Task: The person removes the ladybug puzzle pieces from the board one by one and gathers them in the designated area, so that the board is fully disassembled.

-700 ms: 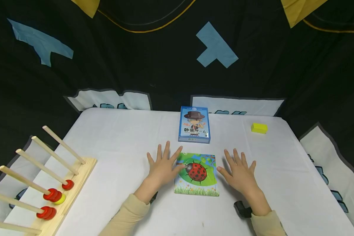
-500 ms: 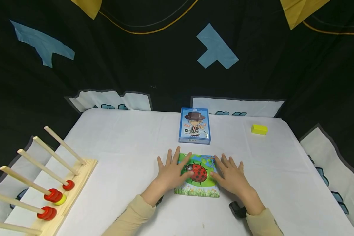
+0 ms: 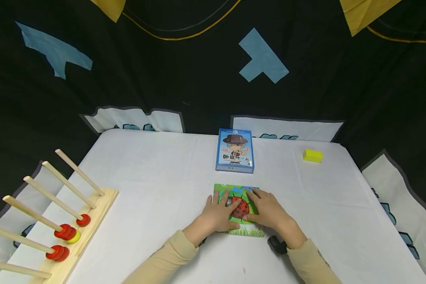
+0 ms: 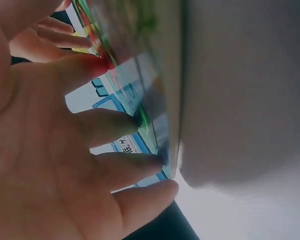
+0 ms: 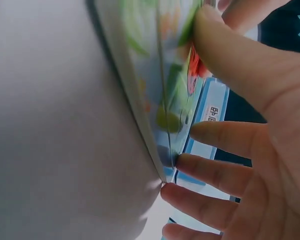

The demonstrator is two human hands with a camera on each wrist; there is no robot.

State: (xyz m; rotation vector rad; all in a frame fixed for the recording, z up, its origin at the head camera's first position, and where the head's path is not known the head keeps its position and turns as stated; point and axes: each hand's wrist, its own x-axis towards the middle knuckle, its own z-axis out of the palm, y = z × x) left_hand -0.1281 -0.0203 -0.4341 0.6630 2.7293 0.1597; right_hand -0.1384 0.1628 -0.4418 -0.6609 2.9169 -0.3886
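Note:
A square picture puzzle [image 3: 246, 230] with a red ladybird on green lies flat on the white table in the head view. Thin seams cross its surface [image 5: 162, 85] in the right wrist view. My left hand [image 3: 214, 217] lies over its left side, fingers spread and fingertips touching the top. In the left wrist view, the fingertips [image 4: 162, 187] reach the puzzle's edge. My right hand [image 3: 271, 213] covers the upper right part, its thumb and fingers resting on the surface. Parts of the picture are hidden under both hands.
Behind the puzzle lies a blue card game box [image 3: 235, 152]. A yellow block [image 3: 312, 156] sits at the back right. On the left stands a wooden peg rack [image 3: 88, 221] with red and yellow rings. A dark cloth [image 3: 184, 79] hangs beyond the table.
Both hands have moved inward and down onto the puzzle, the left going right and the right going left. Their thumbs have come closer together.

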